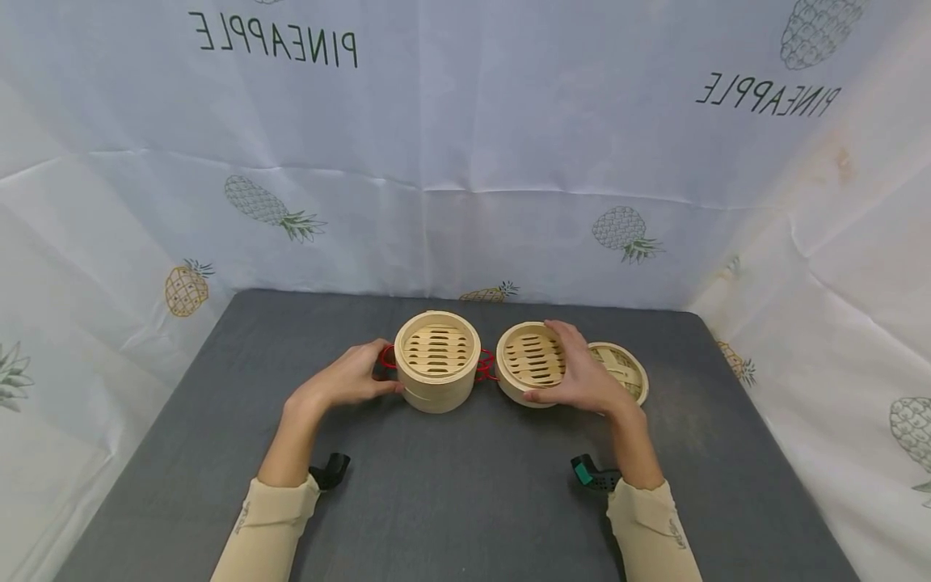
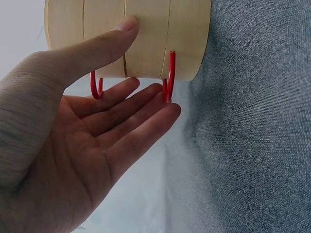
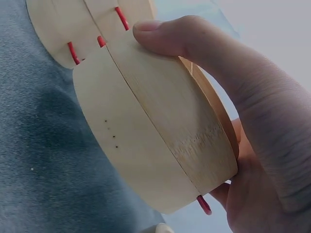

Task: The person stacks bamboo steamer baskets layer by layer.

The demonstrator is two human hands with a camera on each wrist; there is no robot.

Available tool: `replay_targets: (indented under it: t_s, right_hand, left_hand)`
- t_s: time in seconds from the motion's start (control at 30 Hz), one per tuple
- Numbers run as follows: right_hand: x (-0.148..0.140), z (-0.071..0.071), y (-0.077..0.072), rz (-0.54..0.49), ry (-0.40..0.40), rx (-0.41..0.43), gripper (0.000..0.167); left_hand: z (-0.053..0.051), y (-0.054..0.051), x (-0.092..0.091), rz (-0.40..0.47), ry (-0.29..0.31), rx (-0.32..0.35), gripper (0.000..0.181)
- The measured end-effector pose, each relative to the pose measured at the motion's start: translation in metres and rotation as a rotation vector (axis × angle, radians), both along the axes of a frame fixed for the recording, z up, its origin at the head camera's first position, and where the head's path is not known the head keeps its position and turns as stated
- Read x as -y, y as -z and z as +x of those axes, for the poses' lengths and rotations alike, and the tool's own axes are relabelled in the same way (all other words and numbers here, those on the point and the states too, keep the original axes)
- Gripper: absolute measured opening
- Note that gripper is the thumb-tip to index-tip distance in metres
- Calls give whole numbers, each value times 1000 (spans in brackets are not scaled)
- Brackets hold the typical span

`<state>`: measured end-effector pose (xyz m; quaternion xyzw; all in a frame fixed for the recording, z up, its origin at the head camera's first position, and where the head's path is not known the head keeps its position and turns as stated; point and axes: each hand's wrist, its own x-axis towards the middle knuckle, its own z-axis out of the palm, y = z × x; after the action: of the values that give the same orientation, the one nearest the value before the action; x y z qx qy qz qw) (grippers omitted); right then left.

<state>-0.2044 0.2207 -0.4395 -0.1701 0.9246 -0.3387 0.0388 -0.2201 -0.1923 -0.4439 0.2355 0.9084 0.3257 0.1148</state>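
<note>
A stack of bamboo steamer baskets (image 1: 440,394) with red side handles stands toward the back of the table, its slatted inside facing up. At its left side is my left hand (image 1: 347,377); in the left wrist view the thumb touches the wall, while loosely extended fingers (image 2: 138,138) lie by the red handles. To the right, my right hand (image 1: 585,378) grips a single bamboo steamer basket (image 1: 525,365), thumb on the near wall. Its other fingers are mostly hidden in the right wrist view. Red handles lie between the two.
A round woven bamboo lid (image 1: 625,372) lies right of the single basket, partly behind my right hand. The dark grey table (image 1: 465,501) ends at a white pineapple-print cloth (image 1: 451,242) hanging at the back and sides.
</note>
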Motion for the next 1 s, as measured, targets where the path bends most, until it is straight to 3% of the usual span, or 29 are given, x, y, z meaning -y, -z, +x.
replay_targets:
  t_s: [0.53,1.0]
  right_hand:
    - [-7,8,-16,61,25,-45,127]
    - [-16,12,-25,48,15,-60,127]
  left_hand:
    - [-2,0,0,-8,-10,6,58]
    - [-2,0,0,-15,-8,-3,60]
